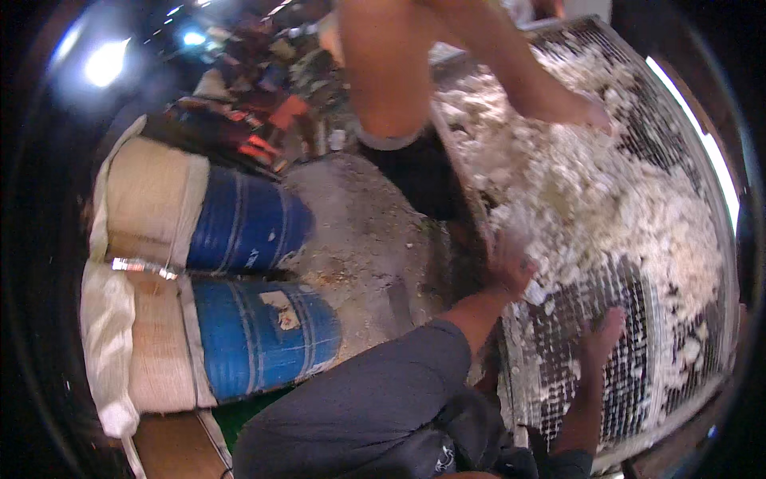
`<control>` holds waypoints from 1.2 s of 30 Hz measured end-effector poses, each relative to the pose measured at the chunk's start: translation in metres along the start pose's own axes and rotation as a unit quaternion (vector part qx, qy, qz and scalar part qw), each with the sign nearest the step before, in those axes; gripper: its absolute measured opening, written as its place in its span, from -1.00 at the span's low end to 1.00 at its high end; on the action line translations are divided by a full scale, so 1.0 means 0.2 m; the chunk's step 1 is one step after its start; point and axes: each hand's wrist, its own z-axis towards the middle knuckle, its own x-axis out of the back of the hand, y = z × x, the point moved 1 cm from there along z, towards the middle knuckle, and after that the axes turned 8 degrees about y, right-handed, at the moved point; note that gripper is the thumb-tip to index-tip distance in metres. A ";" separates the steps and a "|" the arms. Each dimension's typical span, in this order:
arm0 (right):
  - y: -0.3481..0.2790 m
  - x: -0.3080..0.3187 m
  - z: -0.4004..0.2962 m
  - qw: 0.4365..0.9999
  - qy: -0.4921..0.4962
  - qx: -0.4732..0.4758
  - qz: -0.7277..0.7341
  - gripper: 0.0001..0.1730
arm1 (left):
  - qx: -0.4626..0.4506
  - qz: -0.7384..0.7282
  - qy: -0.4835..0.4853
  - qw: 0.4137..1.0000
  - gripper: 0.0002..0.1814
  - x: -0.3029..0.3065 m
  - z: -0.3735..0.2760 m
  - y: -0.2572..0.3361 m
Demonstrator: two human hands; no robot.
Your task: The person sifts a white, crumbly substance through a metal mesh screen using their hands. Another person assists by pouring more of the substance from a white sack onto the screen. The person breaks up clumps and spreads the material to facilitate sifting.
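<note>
My left hand (513, 266), blurred, is at the near left edge of a mesh-topped tray (625, 299). It touches a heap of whitish, fluffy clumps (574, 203); whether its fingers grip any is unclear. My right hand (605, 328) is over the barer mesh to the right, with only small bits of the white stuff about it. Its fingers are too blurred to tell apart. At the top, another person's hand (592, 114) reaches into the far part of the heap.
Two blue drums (248, 218), (269, 335) with woven fabric (152, 191) at their left ends stand on my left. Gritty floor (359, 239) shows between drums and tray. A person's bare limb (389, 78) in a black covering (419, 173) comes down beside the tray. Jumbled items (257, 120) lie beyond.
</note>
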 end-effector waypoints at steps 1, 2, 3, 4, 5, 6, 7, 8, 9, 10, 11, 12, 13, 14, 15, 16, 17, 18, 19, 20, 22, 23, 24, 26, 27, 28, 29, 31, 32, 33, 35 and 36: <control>-0.06 0.12 -0.12 0.994 0.028 0.084 0.071 -0.07 | -0.014 0.000 -0.005 1.000 -0.28 -0.03 -0.02 0.01; -0.09 0.30 -0.21 0.980 0.058 0.149 0.116 -0.09 | 0.023 -0.041 -0.071 0.996 -0.25 -0.03 0.04 0.08; 0.00 0.62 -0.49 0.991 -0.022 0.124 -0.051 -0.11 | 0.079 -0.114 -0.180 0.974 -0.21 -0.05 -0.12 0.20; 0.00 0.76 -0.54 0.978 -0.082 0.123 -0.148 -0.13 | 0.004 -0.049 -0.049 0.998 -0.23 -0.13 -0.20 0.07; 0.12 0.89 -0.66 0.981 -0.087 0.017 -0.172 -0.11 | 0.023 -0.078 -0.054 0.995 -0.26 -0.15 -0.22 0.07; 0.24 0.93 -0.77 0.976 -0.081 -0.080 -0.186 -0.10 | 0.000 0.003 -0.049 0.999 -0.26 -0.16 -0.23 0.05; 0.43 0.90 -0.98 0.976 -0.024 -0.095 -0.197 -0.12 | -0.007 0.034 -0.091 0.995 -0.25 -0.14 -0.21 0.08; 0.46 0.84 -1.10 0.973 0.013 -0.172 -0.151 -0.11 | -0.013 0.055 -0.101 0.993 -0.25 -0.10 -0.18 0.09; 0.49 0.78 -1.21 0.963 0.059 -0.243 -0.104 -0.11 | -0.017 0.080 -0.107 0.991 -0.26 -0.06 -0.15 0.12; 0.35 0.72 -1.11 0.973 0.077 -0.194 -0.101 -0.05 | -0.021 0.084 -0.111 0.990 -0.27 -0.01 -0.13 0.12; 0.15 0.68 -0.95 0.970 0.026 -0.230 -0.073 0.02 | -0.018 0.086 -0.119 0.989 -0.29 0.03 -0.10 0.10; -0.04 0.67 -0.74 0.968 -0.028 -0.237 -0.078 0.03 | -0.014 0.091 -0.126 0.988 -0.30 0.07 -0.09 0.10; -0.15 0.61 -0.60 0.972 -0.043 -0.228 -0.043 0.02 | -0.017 0.091 -0.133 0.987 -0.31 0.07 -0.10 0.11; -0.27 0.54 -0.46 0.974 -0.059 -0.218 -0.007 0.02 | -0.018 0.092 -0.138 0.986 -0.31 0.08 -0.09 0.12; -0.34 0.47 -0.32 0.985 -0.038 -0.170 0.003 0.01 | -0.018 0.096 -0.141 0.985 -0.32 0.08 -0.08 0.12; -0.42 0.40 -0.17 0.993 -0.020 -0.120 0.012 0.01 | -0.017 0.100 -0.148 0.984 -0.32 0.09 -0.07 0.12; -0.45 0.32 -0.03 0.997 0.034 -0.061 0.017 0.01 | -0.015 0.103 -0.155 0.982 -0.32 0.09 -0.07 0.13; -0.48 0.25 0.15 0.993 0.072 -0.060 0.071 0.01 | -0.015 0.110 -0.164 0.980 -0.32 0.11 -0.06 0.12; -0.53 0.20 0.31 0.984 0.109 -0.061 0.124 0.01 | -0.025 0.110 -0.156 0.981 -0.32 0.12 -0.06 0.11; -0.60 0.15 0.44 0.975 0.109 -0.084 0.174 -0.05 | -0.035 0.107 -0.148 0.982 -0.31 0.10 -0.06 0.10; -0.83 0.11 0.57 0.971 0.056 -0.098 0.211 -0.14 | -0.038 0.110 -0.123 0.986 -0.32 0.06 -0.08 0.05; -0.94 0.13 0.59 0.977 0.009 -0.096 0.189 -0.18 | -0.037 0.105 -0.123 0.986 -0.33 0.05 -0.09 0.04; -1.01 0.15 0.58 0.980 -0.039 -0.091 0.170 -0.22 | -0.034 0.104 -0.121 0.987 -0.33 0.06 -0.09 0.02; -0.97 0.03 0.49 0.988 -0.092 0.028 0.118 -0.19 | -0.040 0.089 -0.120 0.988 -0.34 0.05 -0.08 0.04; -0.94 -0.01 0.43 0.985 -0.120 0.087 0.089 -0.17 | -0.042 0.083 -0.121 0.988 -0.34 0.04 -0.08 0.05; -0.94 0.02 0.40 0.976 -0.159 0.116 0.096 -0.24 | -0.040 0.082 -0.118 0.989 -0.35 0.04 -0.08 0.04; -0.91 0.06 0.34 0.970 -0.175 0.136 0.101 -0.25 | -0.036 0.081 -0.122 0.989 -0.35 0.04 -0.09 0.04; -0.83 0.14 0.19 0.957 -0.205 0.171 0.111 -0.24 | -0.031 0.078 -0.130 0.988 -0.36 0.07 -0.09 0.06; -0.80 0.19 0.11 0.961 -0.171 0.167 0.137 -0.21 | -0.032 0.064 -0.122 0.990 -0.35 0.07 -0.08 0.06; -0.76 0.25 0.02 0.963 -0.140 0.163 0.165 -0.17 | -0.030 0.052 -0.116 0.991 -0.34 0.06 -0.09 0.06; -0.76 0.24 -0.03 0.957 -0.081 0.191 0.203 -0.09 | -0.010 0.029 -0.109 0.994 -0.31 0.07 -0.13 0.05; -0.78 0.18 -0.01 0.953 -0.045 0.215 0.209 -0.06 | -0.004 0.011 -0.108 0.994 -0.30 0.07 -0.12 0.07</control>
